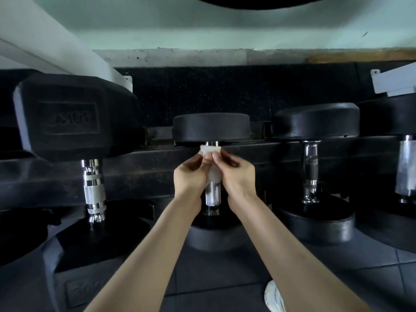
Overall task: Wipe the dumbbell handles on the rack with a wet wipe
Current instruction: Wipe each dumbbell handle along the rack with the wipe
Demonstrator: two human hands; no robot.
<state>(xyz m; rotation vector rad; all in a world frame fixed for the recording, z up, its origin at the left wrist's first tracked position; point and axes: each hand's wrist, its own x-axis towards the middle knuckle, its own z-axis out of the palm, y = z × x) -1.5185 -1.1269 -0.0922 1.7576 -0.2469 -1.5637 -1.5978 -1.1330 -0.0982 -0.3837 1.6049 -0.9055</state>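
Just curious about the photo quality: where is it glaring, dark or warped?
Head view: glare glints on the left chrome handle; the rubber dumbbell heads sink into shadow; the wide lens bows the rack rail; the far-right handle looks smeared; the wet wipe is clearly visible.

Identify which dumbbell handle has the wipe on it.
The centre handle: the white wipe covers its upper part, pinched by the left hand and right hand. The left handle and the two right handles are bare chrome.

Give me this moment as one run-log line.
step: wiping centre dumbbell handle | left hand: pinches wet wipe | right hand: pinches wet wipe | wet wipe: covers handle's far part, near part bare
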